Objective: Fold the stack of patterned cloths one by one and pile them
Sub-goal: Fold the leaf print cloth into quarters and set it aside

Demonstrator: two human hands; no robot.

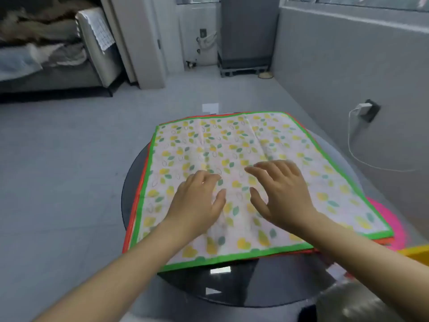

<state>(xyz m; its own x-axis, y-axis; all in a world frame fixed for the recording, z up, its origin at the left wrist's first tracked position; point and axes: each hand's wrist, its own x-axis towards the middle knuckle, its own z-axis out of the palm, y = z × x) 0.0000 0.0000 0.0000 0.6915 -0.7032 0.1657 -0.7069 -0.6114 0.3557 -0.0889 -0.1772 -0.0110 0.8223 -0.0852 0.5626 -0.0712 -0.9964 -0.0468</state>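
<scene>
Left hand and right hand side by side, palms down, fingers spread and relaxed on green-bordered cloth, gripping nothing. Cloth flat, unfolded, atop red-edged cloths. Under the cloth, round dark table.

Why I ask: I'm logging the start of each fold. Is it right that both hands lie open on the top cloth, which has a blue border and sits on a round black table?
Not quite. The head view shows the top cloth has a green border, not blue. The rest holds: the left hand and the right hand lie open on it, and it sits on a round black table.
</scene>
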